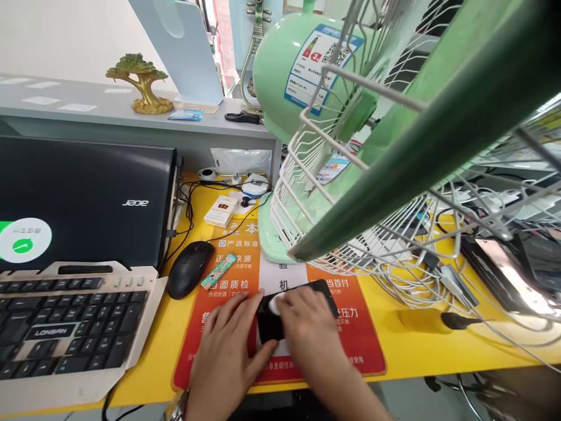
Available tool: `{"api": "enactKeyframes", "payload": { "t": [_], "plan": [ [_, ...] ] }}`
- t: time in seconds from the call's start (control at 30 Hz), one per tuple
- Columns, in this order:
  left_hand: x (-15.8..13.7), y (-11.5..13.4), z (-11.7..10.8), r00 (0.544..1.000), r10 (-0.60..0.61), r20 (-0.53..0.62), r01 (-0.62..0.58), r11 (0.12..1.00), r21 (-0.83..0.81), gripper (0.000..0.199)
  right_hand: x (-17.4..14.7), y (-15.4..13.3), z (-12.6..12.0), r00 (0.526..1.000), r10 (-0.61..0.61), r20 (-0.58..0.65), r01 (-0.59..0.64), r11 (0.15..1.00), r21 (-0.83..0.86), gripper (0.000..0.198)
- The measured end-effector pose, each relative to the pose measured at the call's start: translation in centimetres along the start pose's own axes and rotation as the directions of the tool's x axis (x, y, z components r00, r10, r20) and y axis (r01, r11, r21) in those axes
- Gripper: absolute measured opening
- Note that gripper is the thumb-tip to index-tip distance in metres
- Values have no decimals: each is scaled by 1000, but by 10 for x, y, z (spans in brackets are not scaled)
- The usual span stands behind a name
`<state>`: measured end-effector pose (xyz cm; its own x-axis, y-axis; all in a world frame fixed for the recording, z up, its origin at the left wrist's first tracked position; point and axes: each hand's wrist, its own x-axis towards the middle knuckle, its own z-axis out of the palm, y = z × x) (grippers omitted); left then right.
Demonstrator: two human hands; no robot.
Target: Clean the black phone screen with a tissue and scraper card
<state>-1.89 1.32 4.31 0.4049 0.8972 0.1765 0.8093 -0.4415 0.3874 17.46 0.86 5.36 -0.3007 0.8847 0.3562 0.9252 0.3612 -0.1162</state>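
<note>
A black phone [268, 326] lies flat on the red and white printed mat [363, 345]. My left hand [228, 345] holds its left end, with the forefinger at the far corner and the thumb along the near edge. Over the phone's middle is my right hand [307, 321], slightly blurred, its fingers closed on a small white wad [276, 304] pressed to the black surface. I cannot tell whether the wad is cloth, tissue or cotton. Just beyond my left hand are a green sachet [219, 271] and a black mouse [191, 269].
A green fan [276, 76] with its wire guard [302, 175] looms over the right side. A keyboard [79, 327] and Acer laptop [87, 199] fill the left. Cables [407, 286], a yellow bottle [423, 320] and a cigarette pack [221, 210] lie on the yellow desk [144, 374].
</note>
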Motion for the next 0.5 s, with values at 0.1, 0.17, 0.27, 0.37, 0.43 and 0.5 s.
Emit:
{"api": "enactKeyframes", "payload": {
  "t": [0.1,0.17,0.27,0.37,0.43,0.5],
  "plan": [
    [0,0,0,1000,10,-14,-10,1000,0,65,-1,-5,-2,995,-68,68,68,998,16,18],
    [2,0,0,1000,8,0,-8,1000,1,66,-8,14,-9,1000,7,29,-7,1000,20,19],
    [4,1,-1,1000,2,19,-3,1000,5,66,-14,36,-13,993,111,-42,-113,993,-41,22],
    [2,0,0,1000,13,14,-13,1000,4,65,-6,18,-8,997,78,-13,-78,996,-41,19],
    [0,-1,1,1000,21,1,-21,1000,15,64,1,1,-3,998,2,65,-2,1000,4,20],
    [-1,-1,1,1000,23,-5,-23,999,25,64,3,-3,-3,993,-50,108,47,999,27,23]
  ]
}}
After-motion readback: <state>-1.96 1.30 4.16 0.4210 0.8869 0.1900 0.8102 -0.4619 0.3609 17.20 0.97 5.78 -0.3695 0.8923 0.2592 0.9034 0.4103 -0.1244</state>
